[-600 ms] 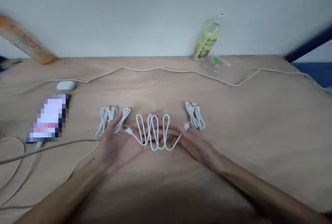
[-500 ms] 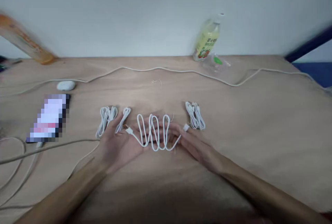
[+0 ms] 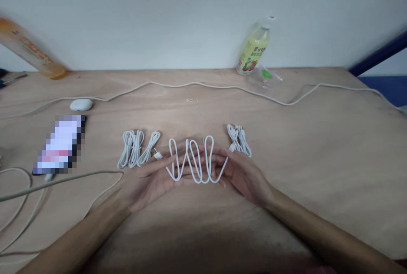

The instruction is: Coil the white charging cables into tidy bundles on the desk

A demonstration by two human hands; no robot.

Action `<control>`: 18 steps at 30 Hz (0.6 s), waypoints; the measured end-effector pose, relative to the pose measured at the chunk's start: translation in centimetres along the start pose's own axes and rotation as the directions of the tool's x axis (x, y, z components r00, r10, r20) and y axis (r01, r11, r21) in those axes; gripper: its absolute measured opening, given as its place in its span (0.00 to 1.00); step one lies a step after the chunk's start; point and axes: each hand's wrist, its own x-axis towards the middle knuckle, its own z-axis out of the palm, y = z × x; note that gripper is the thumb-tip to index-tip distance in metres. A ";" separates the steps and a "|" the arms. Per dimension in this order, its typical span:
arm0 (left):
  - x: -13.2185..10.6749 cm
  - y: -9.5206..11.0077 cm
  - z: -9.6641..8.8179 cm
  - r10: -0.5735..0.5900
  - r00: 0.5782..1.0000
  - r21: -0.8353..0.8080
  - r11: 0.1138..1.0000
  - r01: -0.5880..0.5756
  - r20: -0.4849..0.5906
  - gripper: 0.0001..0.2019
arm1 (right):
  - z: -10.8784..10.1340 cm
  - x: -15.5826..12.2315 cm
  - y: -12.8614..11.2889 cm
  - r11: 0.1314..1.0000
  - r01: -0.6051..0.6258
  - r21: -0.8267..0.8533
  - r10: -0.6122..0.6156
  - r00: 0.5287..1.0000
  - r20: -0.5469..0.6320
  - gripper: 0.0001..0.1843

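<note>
A white charging cable (image 3: 199,181) is laid in zigzag loops across the fingers of both my hands. My left hand (image 3: 143,187) closes on its left part, thumb over the strand, with a white plug (image 3: 158,155) sticking out beyond the thumb. The cable's right end is pinched by my right hand (image 3: 249,181), its other plug (image 3: 232,147) showing above the thumb. Behind the loops, the fingers of both hands overlap and are partly hidden. Several coiled white cables (image 3: 128,149) lie just past my left hand, and more coiled cables (image 3: 241,142) lie beyond my right.
A phone (image 3: 60,142) with a cord plugged in lies at the left, near a white earbud case (image 3: 81,104). A long white cord (image 3: 197,83) crosses the back of the wooden table. A yellow drink bottle (image 3: 254,49), a clear wrapper (image 3: 265,77) and an orange bottle (image 3: 34,51) stand or lie by the wall.
My left thumb has swung inward from beside the coils and come down over the looped cable. The loops have shifted slightly right, and my right thumb has moved up a little.
</note>
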 end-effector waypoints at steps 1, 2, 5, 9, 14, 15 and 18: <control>0.0 -0.1 -0.1 0.000 1.000 0.031 1.000 0.001 -0.031 0.27 | 0.0 0.0 -0.1 1.000 0.004 0.006 -0.004 1.000 -0.007 0.23; 0.0 -0.1 -0.2 0.002 0.998 0.049 0.999 0.001 -0.056 0.28 | 0.1 0.0 -0.1 1.000 0.011 0.009 -0.010 1.000 -0.013 0.23; 0.0 -0.1 -0.4 0.013 0.999 0.028 1.000 -0.012 -0.040 0.30 | 0.1 0.1 -0.2 0.999 0.036 0.012 -0.036 0.999 -0.028 0.21; 0.0 0.3 -0.7 0.007 0.997 -0.027 1.000 -0.005 0.080 0.28 | 0.3 0.2 -0.4 0.999 0.040 0.017 -0.040 0.998 -0.043 0.21; 0.0 0.4 -1.0 0.021 0.994 -0.075 0.997 -0.013 0.103 0.30 | 0.4 0.1 -0.7 0.999 0.030 0.020 -0.028 0.997 -0.076 0.20; 0.0 0.3 -1.0 0.023 0.995 -0.083 0.996 -0.015 0.098 0.30 | 0.4 0.1 -0.8 0.999 0.028 0.021 -0.026 0.996 -0.083 0.20; 0.0 0.3 -1.0 0.032 0.996 -0.097 0.995 -0.023 0.087 0.30 | 0.4 0.2 -0.8 0.999 0.026 0.031 -0.023 0.994 -0.110 0.19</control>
